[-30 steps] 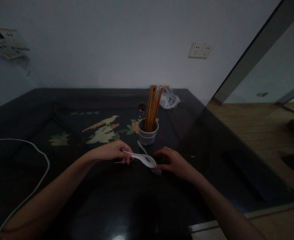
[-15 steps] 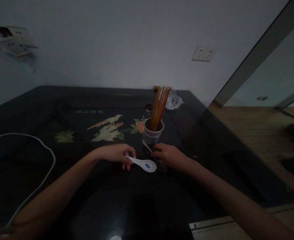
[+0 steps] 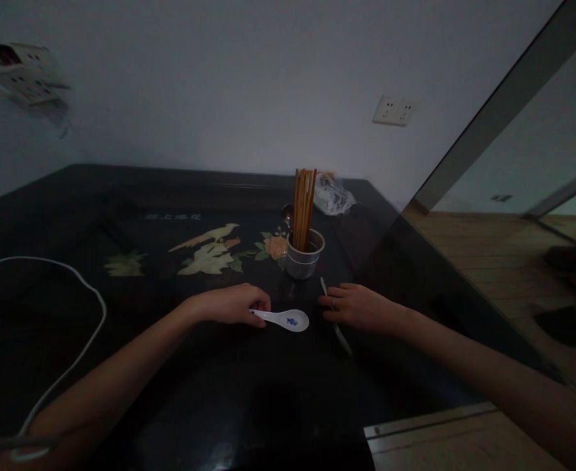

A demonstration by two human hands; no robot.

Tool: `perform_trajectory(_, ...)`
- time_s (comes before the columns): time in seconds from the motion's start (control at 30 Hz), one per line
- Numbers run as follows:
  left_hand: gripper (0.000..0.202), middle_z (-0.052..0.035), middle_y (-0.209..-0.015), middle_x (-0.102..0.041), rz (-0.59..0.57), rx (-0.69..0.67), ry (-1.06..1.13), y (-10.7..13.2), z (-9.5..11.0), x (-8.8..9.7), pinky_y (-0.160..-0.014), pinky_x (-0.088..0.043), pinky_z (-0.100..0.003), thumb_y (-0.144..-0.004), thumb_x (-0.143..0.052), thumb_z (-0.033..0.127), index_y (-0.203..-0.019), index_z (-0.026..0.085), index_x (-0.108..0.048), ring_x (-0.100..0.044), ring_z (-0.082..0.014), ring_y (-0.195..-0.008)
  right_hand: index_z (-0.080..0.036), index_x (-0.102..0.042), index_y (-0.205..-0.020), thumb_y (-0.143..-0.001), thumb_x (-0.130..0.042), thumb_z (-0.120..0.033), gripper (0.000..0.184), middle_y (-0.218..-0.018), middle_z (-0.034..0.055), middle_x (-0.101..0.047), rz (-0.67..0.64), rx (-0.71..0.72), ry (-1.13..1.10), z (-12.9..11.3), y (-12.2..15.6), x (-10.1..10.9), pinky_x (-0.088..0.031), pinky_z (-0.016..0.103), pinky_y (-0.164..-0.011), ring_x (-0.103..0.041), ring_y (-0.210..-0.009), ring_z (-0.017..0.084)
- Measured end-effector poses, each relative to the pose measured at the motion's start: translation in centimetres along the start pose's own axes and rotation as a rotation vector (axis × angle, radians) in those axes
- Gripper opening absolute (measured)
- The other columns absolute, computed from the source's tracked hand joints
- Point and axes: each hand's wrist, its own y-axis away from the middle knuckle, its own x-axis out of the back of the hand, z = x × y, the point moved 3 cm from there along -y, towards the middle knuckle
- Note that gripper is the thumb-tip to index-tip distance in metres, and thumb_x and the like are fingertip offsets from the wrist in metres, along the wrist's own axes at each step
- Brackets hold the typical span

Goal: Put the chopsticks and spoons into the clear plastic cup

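My left hand (image 3: 241, 305) is closed around the handle of a white ceramic spoon (image 3: 292, 320), whose bowl with a blue motif points right. A thin metal spoon (image 3: 344, 341) lies under the fingers of my right hand (image 3: 354, 305), its handle end showing beyond them and its bowl nearer me. Behind both hands stands a grey metal cup (image 3: 302, 264) with a bundle of wooden chopsticks (image 3: 303, 209) upright in it. Another metal spoon (image 3: 287, 214) leans at the cup's left side, bowl up.
The dark glossy table (image 3: 209, 379) carries a printed bird-and-flower picture. A crumpled clear plastic bag (image 3: 334, 196) lies behind the cup near the wall. A white cable (image 3: 102, 307) curves across the left side. Wall sockets (image 3: 394, 110) are at the back.
My right hand has moved right, and the metal spoon with it, away from the ceramic spoon. The chopsticks now stand straighter in the cup. My left hand keeps its hold.
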Motion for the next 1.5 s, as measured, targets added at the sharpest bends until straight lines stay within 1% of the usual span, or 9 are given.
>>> perform_trajectory(0.13,0.027,-0.0015,-0.09,-0.064,0.035,-0.023,0.045,0.1,0.0,0.1,-0.067,-0.042,-0.024,-0.08,-0.062,0.037,-0.101,0.02,-0.065,-0.059,-0.0165,-0.08,-0.018,-0.063,-0.092,-0.091,-0.048,-0.009,0.018,-0.086,0.0064,-0.067,0.05,-0.107,-0.155,-0.1,1.4,0.5,-0.044,0.029,-0.065,-0.058,-0.079,0.019)
perform_trajectory(0.2,0.031,-0.0033,-0.093,-0.063,0.144,-0.026,0.081,0.0,0.2,0.5,-0.069,-0.044,-0.025,-0.082,-0.06,0.041,-0.104,0.019,-0.064,-0.059,-0.0177,-0.082,-0.018,-0.064,-0.092,-0.092,-0.045,-0.011,0.02,-0.083,0.0065,-0.067,0.18,-0.245,-0.292,0.6,2.3,1.4,-0.046,0.029,-0.063,-0.06,-0.075,0.018)
perform_trajectory(0.4,0.037,-0.0093,-0.122,-0.058,0.651,-0.07,0.332,-1.0,1.5,2.1,-0.089,-0.047,-0.037,-0.084,-0.055,0.034,-0.118,0.02,-0.052,-0.056,-0.0226,-0.108,-0.022,-0.065,-0.084,-0.081,-0.066,-0.034,0.012,-0.085,0.0047,-0.071,1.002,-0.779,-0.773,5.7,4.8,5.4,-0.054,0.036,-0.072,-0.067,-0.076,0.021)
perform_trajectory(0.47,0.043,-0.0116,-0.132,-0.052,0.73,-0.089,0.453,-1.7,2.0,2.1,-0.092,-0.047,-0.039,-0.084,-0.055,0.031,-0.125,0.02,-0.047,-0.052,-0.0237,-0.117,-0.021,-0.064,-0.081,-0.074,-0.074,-0.036,0.02,-0.081,0.0039,-0.071,1.255,-0.83,-0.971,7.8,4.2,6.0,-0.055,0.035,-0.071,-0.067,-0.072,0.019)
perform_trajectory(0.53,0.05,-0.0144,-0.14,-0.045,0.761,-0.11,0.554,-2.6,2.4,1.9,-0.095,-0.046,-0.041,-0.083,-0.056,0.028,-0.13,0.019,-0.042,-0.047,-0.0253,-0.125,-0.02,-0.063,-0.08,-0.069,-0.077,-0.039,0.026,-0.081,0.0031,-0.072,1.368,-0.779,-1.2,9.7,2.4,5.8,-0.054,0.033,-0.073,-0.067,-0.074,0.018)
perform_trajectory(0.73,0.065,-0.0183,-0.148,-0.035,0.837,-0.144,0.685,-4.9,3.2,1.1,-0.105,-0.038,-0.05,-0.082,-0.062,0.026,-0.14,0.019,-0.033,-0.035,-0.0309,-0.137,-0.018,-0.059,-0.069,-0.058,-0.079,-0.048,0.038,-0.082,0.0054,-0.072,1.184,-0.725,-1.494,12.3,-3.9,2.7,-0.054,0.033,-0.069,-0.068,-0.079,0.021)
perform_trajectory(0.93,0.084,-0.0177,-0.148,-0.035,0.896,-0.197,0.703,-6.2,2.9,1.5,-0.108,-0.034,-0.054,-0.079,-0.068,0.024,-0.148,0.025,-0.02,-0.035,-0.032,-0.137,-0.019,-0.058,-0.07,-0.057,-0.079,-0.049,0.039,-0.08,0.0041,-0.07,1.129,-0.767,-1.493,11.5,-3.8,1.9,-0.054,0.032,-0.066,-0.067,-0.082,0.022)
perform_trajectory(1.2,0.113,-0.0191,-0.142,-0.038,0.96,-0.219,0.738,-7.2,1.8,2.5,-0.107,-0.035,-0.05,-0.065,-0.077,0.016,-0.149,0.024,-0.001,-0.047,-0.0292,-0.128,-0.018,-0.061,-0.071,-0.067,-0.073,-0.044,0.028,-0.078,0.0043,-0.068,1.061,-0.81,-1.302,9.0,-3.6,1.7,-0.053,0.036,-0.072,-0.064,-0.079,0.021)
perform_trajectory(1.5,0.102,-0.017,-0.132,-0.048,0.986,-0.189,0.655,-6.9,1.3,3.0,-0.105,-0.036,-0.047,-0.061,-0.081,0.017,-0.143,0.018,-0.022,-0.052,-0.0268,-0.119,-0.018,-0.069,-0.07,-0.072,-0.071,-0.031,0.013,-0.078,0.0048,-0.061,0.989,-0.849,-0.947,9.3,-4.9,1.4,-0.048,0.032,-0.069,-0.06,-0.076,0.019)
